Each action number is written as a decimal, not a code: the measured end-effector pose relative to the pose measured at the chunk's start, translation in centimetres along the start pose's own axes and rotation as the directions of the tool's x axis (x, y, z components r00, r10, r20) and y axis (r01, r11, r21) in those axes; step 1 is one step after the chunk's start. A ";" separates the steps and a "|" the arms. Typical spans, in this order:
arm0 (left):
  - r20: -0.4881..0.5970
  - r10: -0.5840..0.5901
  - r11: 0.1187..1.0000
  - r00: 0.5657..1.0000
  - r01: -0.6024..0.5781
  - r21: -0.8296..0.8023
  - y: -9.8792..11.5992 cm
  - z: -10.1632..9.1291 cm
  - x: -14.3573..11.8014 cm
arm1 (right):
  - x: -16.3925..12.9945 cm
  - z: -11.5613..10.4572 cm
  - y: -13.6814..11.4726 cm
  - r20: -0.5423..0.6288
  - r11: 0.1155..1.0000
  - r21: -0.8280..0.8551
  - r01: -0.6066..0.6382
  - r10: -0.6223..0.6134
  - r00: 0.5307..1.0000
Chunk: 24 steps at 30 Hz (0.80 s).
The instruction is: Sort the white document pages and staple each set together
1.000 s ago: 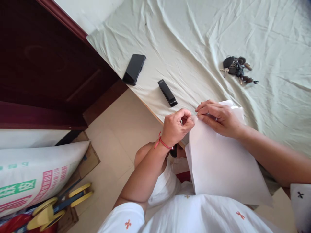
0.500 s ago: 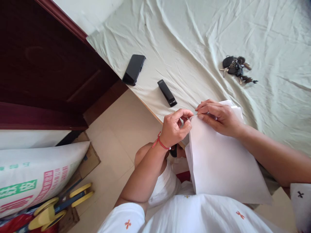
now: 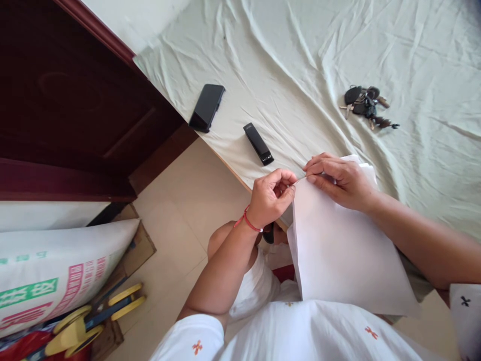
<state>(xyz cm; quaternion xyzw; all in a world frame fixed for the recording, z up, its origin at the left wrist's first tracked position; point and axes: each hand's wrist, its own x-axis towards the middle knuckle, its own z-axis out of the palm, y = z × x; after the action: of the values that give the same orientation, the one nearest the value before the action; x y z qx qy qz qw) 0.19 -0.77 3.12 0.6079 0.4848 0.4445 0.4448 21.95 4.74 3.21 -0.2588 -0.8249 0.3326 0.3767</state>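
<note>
Item: white paper sheets (image 3: 349,255), layered, overhanging the counter's (image 3: 233,173) near edge toward the lap. Left hand (image 3: 276,193): fingers pinching their corner. Right hand (image 3: 338,181): fingers gripping the adjoining edge. Risk, as I am judging it: layers slipping askew if either pinch is loosening, the lower ends hanging free. Item: black stapler (image 3: 258,144), lying inside that edge. Item: phone (image 3: 206,108), resting at the edge, risking a fall if bumped.

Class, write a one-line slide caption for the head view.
Left hand and right hand at the edge of white paper, a black stapler and keys lying on pale cloth.
</note>
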 end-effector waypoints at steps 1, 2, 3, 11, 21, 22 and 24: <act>-0.003 -0.006 1.000 1.000 0.006 -0.006 0.0 0.0 0.0 | 0.0 0.0 0.0 0.002 1.000 0.005 -0.007 0.007 1.000; -0.007 -0.005 1.000 1.000 0.005 -0.013 0.0 0.1 0.0 | 0.0 -0.1 0.0 0.004 1.000 0.008 -0.014 0.014 1.000; -0.009 -0.002 1.000 1.000 0.002 -0.018 0.0 0.1 0.0 | 0.0 -0.1 0.0 0.007 1.000 0.009 -0.019 0.019 1.000; -0.010 0.011 0.999 1.000 -0.011 0.031 -0.3 -0.1 0.0 | 0.1 0.0 -0.2 0.018 0.998 0.001 -0.059 0.059 0.998; 0.031 -0.073 0.997 0.997 0.072 0.035 -0.2 0.8 -0.5 | -0.1 0.0 -0.1 -0.067 0.993 -0.056 -0.103 0.099 0.993; 0.052 -0.079 0.996 0.995 0.077 0.042 -0.3 1.1 -0.6 | -0.1 0.0 -0.1 -0.083 0.993 -0.059 -0.104 0.099 0.992; 0.089 -0.095 0.995 0.991 0.091 0.051 -0.4 1.7 -0.8 | -0.2 0.1 -0.2 -0.117 0.992 -0.071 -0.105 0.097 0.988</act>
<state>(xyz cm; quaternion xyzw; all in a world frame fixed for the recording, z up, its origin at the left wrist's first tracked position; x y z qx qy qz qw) 1.64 -1.72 2.29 0.6146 0.5022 0.3835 0.4723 21.94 4.47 3.18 -0.3330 -0.8002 0.3041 0.3954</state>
